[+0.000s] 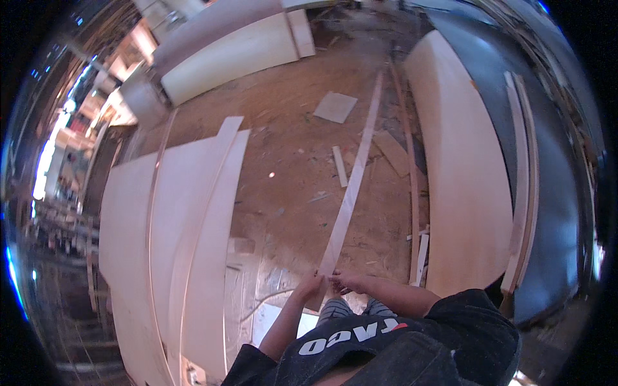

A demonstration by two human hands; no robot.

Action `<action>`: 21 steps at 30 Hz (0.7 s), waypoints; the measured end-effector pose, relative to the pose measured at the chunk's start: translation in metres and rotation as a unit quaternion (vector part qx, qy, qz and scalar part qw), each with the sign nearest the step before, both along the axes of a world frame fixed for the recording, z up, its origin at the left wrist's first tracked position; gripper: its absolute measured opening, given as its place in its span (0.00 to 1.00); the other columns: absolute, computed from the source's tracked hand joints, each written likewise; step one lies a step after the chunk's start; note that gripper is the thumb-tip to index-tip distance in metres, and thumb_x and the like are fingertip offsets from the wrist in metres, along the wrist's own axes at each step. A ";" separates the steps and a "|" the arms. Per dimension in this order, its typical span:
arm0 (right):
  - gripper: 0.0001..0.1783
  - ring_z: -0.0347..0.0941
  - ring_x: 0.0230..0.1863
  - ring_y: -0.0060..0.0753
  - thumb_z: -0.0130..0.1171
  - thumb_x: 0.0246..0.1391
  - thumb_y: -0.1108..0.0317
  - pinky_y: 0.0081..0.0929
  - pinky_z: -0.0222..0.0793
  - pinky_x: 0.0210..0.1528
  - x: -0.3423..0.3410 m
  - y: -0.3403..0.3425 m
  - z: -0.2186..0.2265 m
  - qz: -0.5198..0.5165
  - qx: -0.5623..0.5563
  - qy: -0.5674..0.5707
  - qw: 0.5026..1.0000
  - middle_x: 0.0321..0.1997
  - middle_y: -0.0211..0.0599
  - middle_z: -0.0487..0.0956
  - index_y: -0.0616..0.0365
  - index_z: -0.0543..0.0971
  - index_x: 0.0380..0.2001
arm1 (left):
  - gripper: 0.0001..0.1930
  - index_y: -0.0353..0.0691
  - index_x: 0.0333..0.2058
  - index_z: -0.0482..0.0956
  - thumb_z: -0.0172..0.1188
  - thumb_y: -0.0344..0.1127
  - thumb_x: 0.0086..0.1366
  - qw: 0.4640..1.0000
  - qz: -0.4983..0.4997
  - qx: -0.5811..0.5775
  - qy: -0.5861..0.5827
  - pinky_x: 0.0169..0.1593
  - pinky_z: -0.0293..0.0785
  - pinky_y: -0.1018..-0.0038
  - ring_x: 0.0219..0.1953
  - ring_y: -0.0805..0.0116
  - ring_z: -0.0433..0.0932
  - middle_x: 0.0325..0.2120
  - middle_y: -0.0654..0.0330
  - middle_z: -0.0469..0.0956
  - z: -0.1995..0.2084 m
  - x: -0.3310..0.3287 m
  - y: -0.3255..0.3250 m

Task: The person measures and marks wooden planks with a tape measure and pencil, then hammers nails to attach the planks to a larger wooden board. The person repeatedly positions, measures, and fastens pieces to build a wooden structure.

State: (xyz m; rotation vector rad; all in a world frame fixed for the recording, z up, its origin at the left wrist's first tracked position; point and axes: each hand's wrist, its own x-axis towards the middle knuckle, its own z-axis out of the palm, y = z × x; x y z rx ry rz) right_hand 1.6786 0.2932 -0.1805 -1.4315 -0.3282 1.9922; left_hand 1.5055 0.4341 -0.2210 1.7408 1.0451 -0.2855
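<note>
A long, pale wooden strip (351, 193) runs from in front of my body away across the floor, its far end narrowing near the back. My left hand (310, 283) is closed on the left edge of the strip's near part. From the other side my right hand (346, 281) meets it, fingers bent at the right edge close to the left hand. The fingers are small in view and partly hidden. Just below the hands, a short bit of the strip shows against my striped legwear.
Large pale boards (129, 212) with thin strips lie at left. A tall pale panel (460, 167) leans at right beside dark sheets (553, 212). Brown floor (283, 193) holds a square offcut (335, 107), a short slat (340, 166) and scraps. Another panel (232, 58) stands at the back.
</note>
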 end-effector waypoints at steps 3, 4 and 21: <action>0.19 0.77 0.35 0.29 0.60 0.66 0.48 0.33 0.75 0.40 -0.008 0.000 0.005 0.128 0.037 -0.062 0.989 0.39 0.28 0.80 0.50 0.81 0.48 | 0.20 0.32 0.48 0.82 0.55 0.41 0.66 0.995 0.057 0.058 0.062 0.54 0.78 0.54 0.48 0.43 0.83 0.45 0.41 0.84 0.062 -0.036 -0.038; 0.20 0.77 0.36 0.30 0.61 0.65 0.49 0.34 0.75 0.40 0.000 -0.009 -0.003 0.137 0.066 -0.083 0.985 0.40 0.28 0.81 0.51 0.81 0.49 | 0.20 0.33 0.48 0.82 0.55 0.43 0.66 0.991 0.087 0.070 0.081 0.54 0.78 0.54 0.49 0.41 0.83 0.46 0.40 0.84 0.081 -0.046 -0.050; 0.43 0.64 0.70 0.61 0.69 0.49 0.60 0.56 0.62 0.68 0.083 -0.022 -0.002 0.426 0.405 -0.675 0.446 0.70 0.56 0.66 0.52 0.66 0.69 | 0.30 0.46 0.53 0.73 0.71 0.53 0.57 0.950 0.138 0.149 0.236 0.45 0.81 0.53 0.45 0.48 0.84 0.43 0.53 0.80 0.288 -0.295 -0.317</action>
